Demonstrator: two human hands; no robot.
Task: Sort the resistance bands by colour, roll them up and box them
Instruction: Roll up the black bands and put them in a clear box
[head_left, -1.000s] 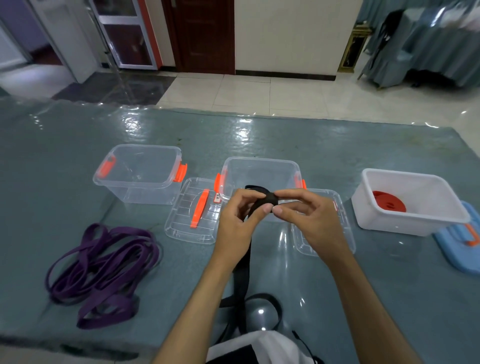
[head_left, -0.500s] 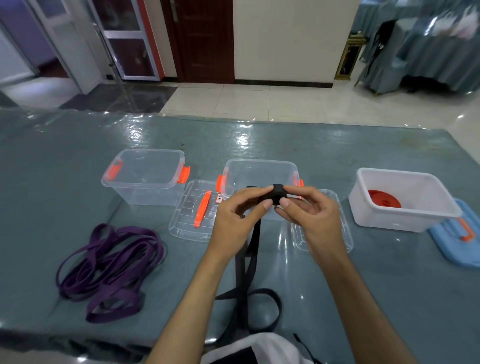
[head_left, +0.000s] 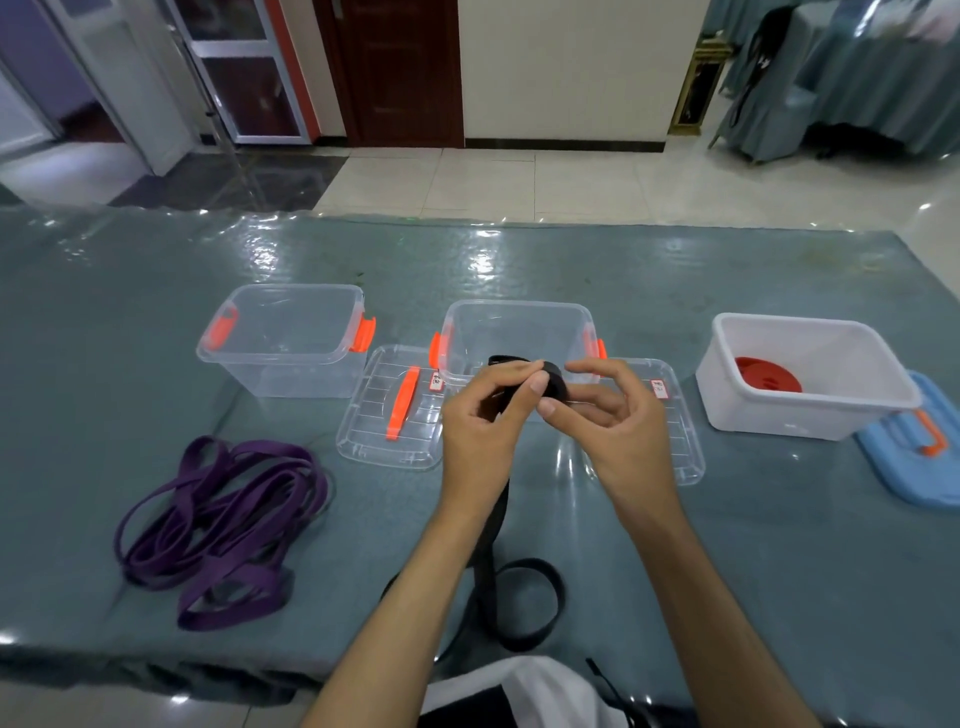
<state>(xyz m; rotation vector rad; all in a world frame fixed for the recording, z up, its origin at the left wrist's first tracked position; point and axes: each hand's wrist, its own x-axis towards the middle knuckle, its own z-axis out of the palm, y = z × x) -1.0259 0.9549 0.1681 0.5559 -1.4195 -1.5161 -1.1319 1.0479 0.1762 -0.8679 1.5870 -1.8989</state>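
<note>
- In the head view, our left hand (head_left: 485, 421) is curling its thumb and fingers around the flat black resistance band (head_left: 551, 382), pinching the small rolled-up part of it above the table.
- Our right hand (head_left: 615, 423) is sitting half open, its thumb tip pressing the underside of the roll and the forefinger arching just over it; the other fingers are spreading loosely.
- The unrolled length of the black band is hanging down between our wrists and lying in one loop near the table's front edge.
- One tangled pile of purple flat resistance bands (head_left: 223, 525) is lying on the grey-green glossy table cover (head_left: 130, 364), left of our arms.
- We are counting two clear plastic boxes with orange latches, the left one (head_left: 285, 340) and the middle one (head_left: 517, 332), and two clear lids, one (head_left: 395, 410) beside each, the other (head_left: 670, 415) partly behind our right hand.
- One white plastic box (head_left: 802, 374) is holding one rolled red band (head_left: 766, 374); one blue lid (head_left: 917, 447) is lying just beside it.
</note>
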